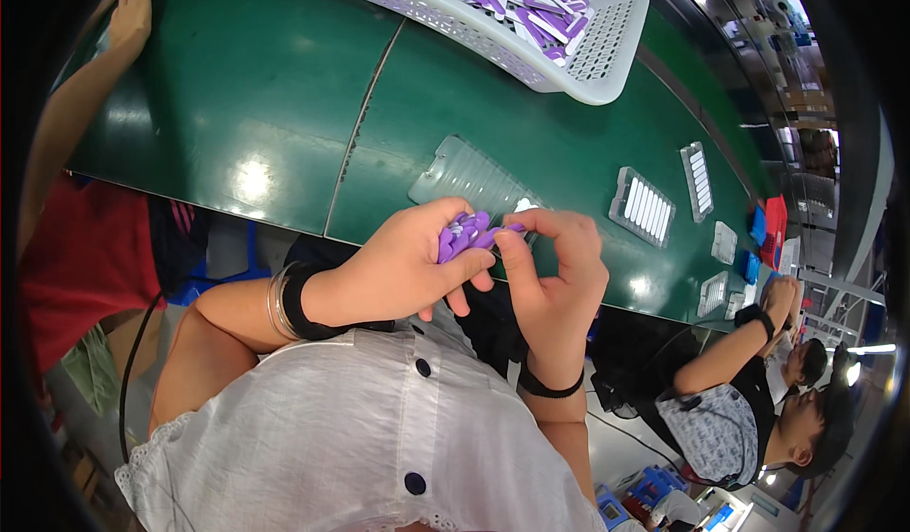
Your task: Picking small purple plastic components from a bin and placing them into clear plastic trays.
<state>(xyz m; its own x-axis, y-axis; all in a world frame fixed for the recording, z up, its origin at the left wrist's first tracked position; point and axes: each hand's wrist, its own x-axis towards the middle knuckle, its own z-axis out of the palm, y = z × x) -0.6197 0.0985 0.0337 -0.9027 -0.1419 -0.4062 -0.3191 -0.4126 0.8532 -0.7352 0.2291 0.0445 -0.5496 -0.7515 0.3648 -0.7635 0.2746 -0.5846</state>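
A bunch of slim purple-and-white plastic sticks is gathered in my left hand, its fingers closed around them. My right hand pinches the end of one purple stick between thumb and forefinger, right beside the bunch. Just beyond both hands, a clear ribbed plastic tray lies on the green table. Something white shows at the tray's near right end, partly covered by my right hand.
A light grey perforated basket of purple and white sticks stands at the far side. Right of me lie trays with white strips. A co-worker's arm is at the right, another person's hand at the far left.
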